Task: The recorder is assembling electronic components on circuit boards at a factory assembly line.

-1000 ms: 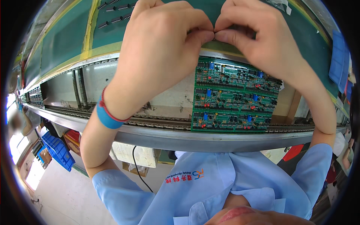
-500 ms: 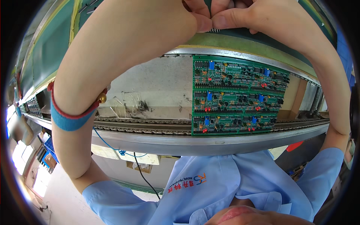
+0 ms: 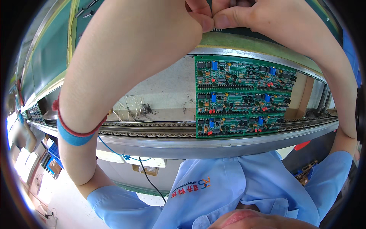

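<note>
My left hand and my right hand meet at the top edge of the view. Thumbs and fingertips are pinched together around a small part with a row of short metal pins. Only those pins show beneath the thumbs; the fingers cover the rest of it. Below the hands lies a panel of green circuit boards, filled with blue trimmers, red parts, black chips and rows of pins. Several slim black pinned parts lie on the green surface at the upper left.
The boards rest across a conveyor with chain rails and a metal front edge. A green ledge runs along its far side. A blue cord and a black cable hang below. Another person's arm appears at far left.
Both hands stay pinched on the pinned part and have shifted barely left. The view has tilted slightly, and more black parts show at the upper left. The boards look unchanged.
</note>
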Available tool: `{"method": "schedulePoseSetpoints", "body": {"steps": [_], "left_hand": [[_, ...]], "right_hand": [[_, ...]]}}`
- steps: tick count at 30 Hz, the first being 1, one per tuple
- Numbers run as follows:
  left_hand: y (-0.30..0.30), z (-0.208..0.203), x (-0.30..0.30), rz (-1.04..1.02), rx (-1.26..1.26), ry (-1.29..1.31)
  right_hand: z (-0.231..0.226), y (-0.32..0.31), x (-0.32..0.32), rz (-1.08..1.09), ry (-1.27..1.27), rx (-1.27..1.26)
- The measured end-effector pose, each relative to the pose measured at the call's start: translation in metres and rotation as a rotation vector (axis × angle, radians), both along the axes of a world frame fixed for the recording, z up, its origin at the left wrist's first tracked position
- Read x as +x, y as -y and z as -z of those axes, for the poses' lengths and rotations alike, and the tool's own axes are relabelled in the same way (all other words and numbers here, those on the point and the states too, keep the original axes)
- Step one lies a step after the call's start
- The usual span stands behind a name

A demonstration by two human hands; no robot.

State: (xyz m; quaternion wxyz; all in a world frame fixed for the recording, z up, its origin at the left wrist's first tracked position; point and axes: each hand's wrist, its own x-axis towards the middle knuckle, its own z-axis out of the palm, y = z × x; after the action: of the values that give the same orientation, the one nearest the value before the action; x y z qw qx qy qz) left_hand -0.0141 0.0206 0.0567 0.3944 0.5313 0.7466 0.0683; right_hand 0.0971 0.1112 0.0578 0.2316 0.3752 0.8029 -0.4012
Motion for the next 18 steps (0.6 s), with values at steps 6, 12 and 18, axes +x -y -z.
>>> {"method": "schedulePoseSetpoints", "body": {"steps": [6,12,18], "left_hand": [[0.023,0.009,-0.007,0.045,0.277,0.045],[0.044,0.050,-0.010,0.117,0.744,-0.203],[0.053,0.049,0.002,0.292,0.909,-0.489]], "right_hand": [[0.021,-0.005,0.020,-0.046,-0.260,0.002],[0.039,0.018,0.053,-0.152,-0.899,0.360],[0.039,0.037,0.057,-0.208,-0.858,0.635]]}}
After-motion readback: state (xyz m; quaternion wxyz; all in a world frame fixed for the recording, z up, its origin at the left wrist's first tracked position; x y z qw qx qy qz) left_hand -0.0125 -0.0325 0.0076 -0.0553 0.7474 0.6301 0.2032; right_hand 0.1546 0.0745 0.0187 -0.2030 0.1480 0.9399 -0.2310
